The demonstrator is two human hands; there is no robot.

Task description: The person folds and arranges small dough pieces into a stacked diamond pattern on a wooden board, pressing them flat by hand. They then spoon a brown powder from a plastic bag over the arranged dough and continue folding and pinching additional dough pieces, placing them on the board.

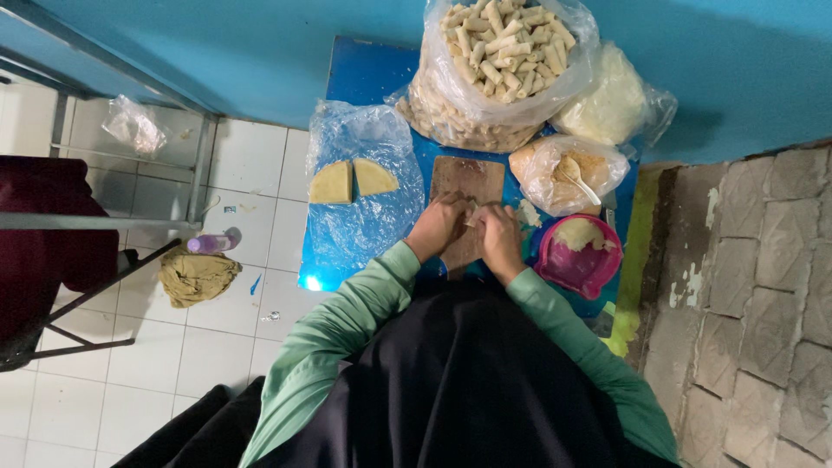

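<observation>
while both hands, left hand (436,227) and right hand (501,237), pinch the small wrapper (473,215) over the wooden board (468,180), rolling tight and even looks wisest.

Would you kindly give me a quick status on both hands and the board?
Left hand and right hand together, pinching a small pale wrapper. Work sits over the wooden board. Pink bowl close beside the right hand; nothing blocking.

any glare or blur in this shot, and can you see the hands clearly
Head view: glare spot on the blue board near the clear plastic sheet; left hand and right hand are small and soft, so the pale piece between them is unclear; edges bend slightly.
</observation>
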